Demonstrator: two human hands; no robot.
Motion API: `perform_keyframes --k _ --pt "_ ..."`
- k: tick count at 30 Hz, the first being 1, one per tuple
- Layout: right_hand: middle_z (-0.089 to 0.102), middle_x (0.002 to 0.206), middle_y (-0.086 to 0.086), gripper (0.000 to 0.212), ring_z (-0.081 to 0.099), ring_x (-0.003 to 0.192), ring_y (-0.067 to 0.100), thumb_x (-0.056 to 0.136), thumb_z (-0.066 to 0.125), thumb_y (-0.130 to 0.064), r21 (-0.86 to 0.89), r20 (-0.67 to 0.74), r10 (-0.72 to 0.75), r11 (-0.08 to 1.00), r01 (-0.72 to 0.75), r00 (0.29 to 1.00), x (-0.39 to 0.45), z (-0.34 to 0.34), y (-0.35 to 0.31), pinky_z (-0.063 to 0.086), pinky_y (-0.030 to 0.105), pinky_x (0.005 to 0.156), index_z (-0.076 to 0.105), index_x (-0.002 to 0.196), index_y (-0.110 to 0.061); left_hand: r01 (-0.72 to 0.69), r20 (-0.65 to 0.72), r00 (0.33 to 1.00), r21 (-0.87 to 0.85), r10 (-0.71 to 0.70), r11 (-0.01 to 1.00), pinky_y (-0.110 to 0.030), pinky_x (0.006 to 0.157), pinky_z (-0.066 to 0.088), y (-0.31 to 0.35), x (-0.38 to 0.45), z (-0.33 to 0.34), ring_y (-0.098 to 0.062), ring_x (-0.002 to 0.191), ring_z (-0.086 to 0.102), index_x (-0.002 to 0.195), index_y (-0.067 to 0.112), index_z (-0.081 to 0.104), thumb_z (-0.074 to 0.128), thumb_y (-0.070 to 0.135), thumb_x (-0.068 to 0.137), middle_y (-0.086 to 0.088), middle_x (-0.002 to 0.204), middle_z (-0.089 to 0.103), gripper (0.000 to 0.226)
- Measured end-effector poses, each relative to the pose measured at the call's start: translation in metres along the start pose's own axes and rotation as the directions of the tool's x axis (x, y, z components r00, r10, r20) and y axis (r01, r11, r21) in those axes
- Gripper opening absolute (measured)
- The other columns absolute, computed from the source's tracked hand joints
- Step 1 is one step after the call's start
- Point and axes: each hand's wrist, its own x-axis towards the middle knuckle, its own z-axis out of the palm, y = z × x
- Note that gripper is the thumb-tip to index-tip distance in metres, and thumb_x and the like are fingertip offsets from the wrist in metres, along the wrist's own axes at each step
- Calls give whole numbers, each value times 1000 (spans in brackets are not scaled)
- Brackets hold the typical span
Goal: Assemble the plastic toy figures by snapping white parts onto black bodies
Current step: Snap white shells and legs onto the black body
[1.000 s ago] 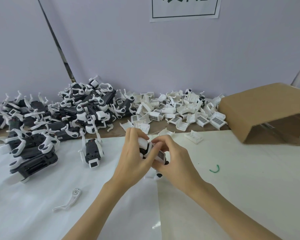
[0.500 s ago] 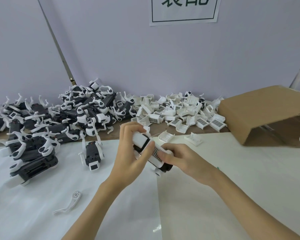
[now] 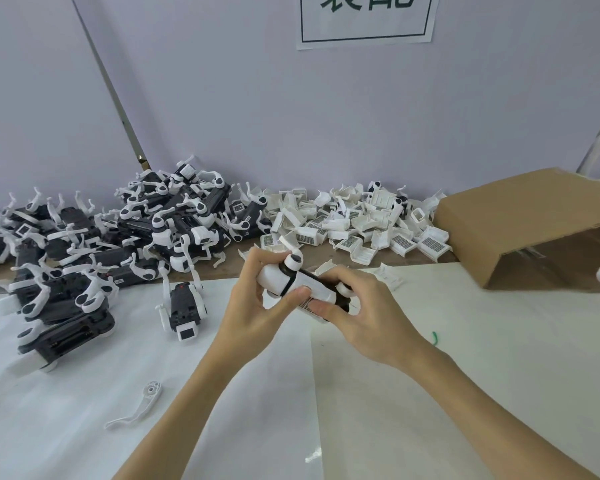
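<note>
Both forearms entered from the bottom edge and converged at centre frame, bare to the wrist. Left hand (image 3: 253, 306) was raised, fingers curled over the top of the toy figure (image 3: 302, 285), thumb pressed against its near side. Right hand (image 3: 364, 317) gripped the figure's other end, fingers wrapped from above; its thumb appeared tucked underneath, though mostly hidden. Wrists were slightly flexed.

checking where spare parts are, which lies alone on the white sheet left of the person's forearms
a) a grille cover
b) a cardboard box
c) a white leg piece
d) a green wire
c: the white leg piece lies by itself on the white sheet, left of the left forearm.
</note>
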Motion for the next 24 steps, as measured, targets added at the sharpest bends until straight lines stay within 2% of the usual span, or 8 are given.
perform_keyframes --k 3,7,9,11,14,15,20,24 --pt "67 102 -13 25 55 105 10 99 66 -43 -179 12 -74 981 75 997 -1 0 5 38 22 99 69 115 -24 58 31 998 -32 -57 998 -60 92 52 1 2 -3 -40 102 63 122 28 55 81 37 87 -8 109 65 45" --pt "62 105 -11 40 48 113 19 102 54 -49 -303 55 -99 947 111 994 -4 4 12 34 25 106 65 127 -20 67 179 981 45 -74 997 -46 94 56 1 2 -13 -31 108 69 144 29 51 78 30 94 -3 117 72 57" --pt "62 102 -10 35 49 110 20 103 57 -46 -271 56 -91 957 103 994 -4 5 12 33 26 106 66 126 -21 10 186 982 151 -39 988 -46 89 55 0 1 -13 -24 110 68 134 30 60 77 37 93 4 120 70 44" --pt "63 96 -9 26 53 102 18 103 61 -39 -232 65 -102 966 114 993 -1 3 10 32 29 107 68 121 -22 -16 165 986 190 -16 982 -44 78 53 -1 0 -10 -21 97 67 120 34 62 74 40 93 7 110 70 31" --pt "58 85 -14 17 54 89 13 103 62 -33 -199 57 -146 968 155 988 0 0 8 35 33 104 71 112 -21 -75 137 990 226 45 971 -16 65 41 -1 -1 -6 -10 78 61 115 36 62 75 33 96 12 95 66 23" --pt "55 81 -17 15 52 85 11 103 63 -31 -194 53 -155 967 163 986 0 -1 7 37 34 103 72 109 -21 -84 132 990 239 53 967 -11 64 38 -1 -2 -5 -8 75 59 114 34 62 74 31 96 12 93 66 21" --pt "52 75 -20 2 53 81 10 102 66 -29 -162 62 -162 972 170 985 -1 -2 6 39 34 101 68 102 -31 -70 151 988 259 32 963 -12 65 38 -1 -1 -4 -10 73 58 115 32 62 69 31 99 9 91 66 18" --pt "65 96 -16 28 57 103 14 97 69 -41 -135 55 -74 988 81 996 -2 -2 11 36 25 104 70 123 -30 -40 193 981 201 0 979 -26 77 50 0 1 -9 -20 94 65 121 27 61 68 31 98 7 106 68 25"
